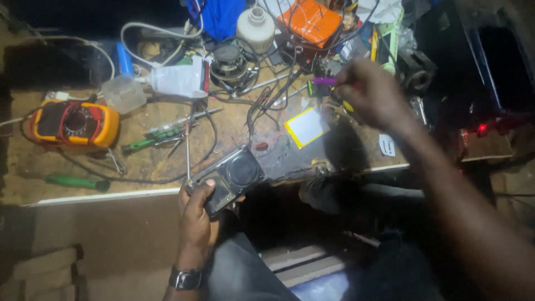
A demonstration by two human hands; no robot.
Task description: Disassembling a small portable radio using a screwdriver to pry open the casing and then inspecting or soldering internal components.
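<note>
Two hands at a cluttered workbench.
Left hand clamps the small black speaker, long axis slanting up-right; right hand, beyond it, pinches a purple-handled tool.

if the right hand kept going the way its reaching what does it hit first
Probably the purple-tipped tool just beyond the right hand, then the tangle of black wires; depth is hard to judge.

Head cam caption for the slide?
Left hand holds small black speaker unit at bench edge; right hand reaches among tangled wires.
</note>
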